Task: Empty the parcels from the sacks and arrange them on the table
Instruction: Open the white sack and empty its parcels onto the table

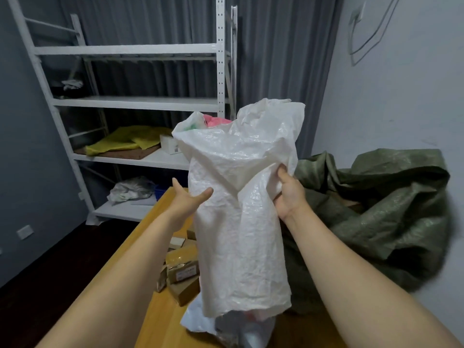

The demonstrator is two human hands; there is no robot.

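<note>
Head view | white woven sack hangs upended over the bench, soft mailers slipping from its mouth beside boxed parcels | right grip pinches a fold mid-sack; left grip open, palm against its side | likely light, limp, slick: best held by bunched fabric.

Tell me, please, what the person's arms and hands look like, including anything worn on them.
Both forearms are bare up to the frame edge: no sleeves show. The left hand and right hand wear no gloves, and neither wrist carries a watch or band. No rings show, though the white woven plastic sack hides some fingers.
</note>
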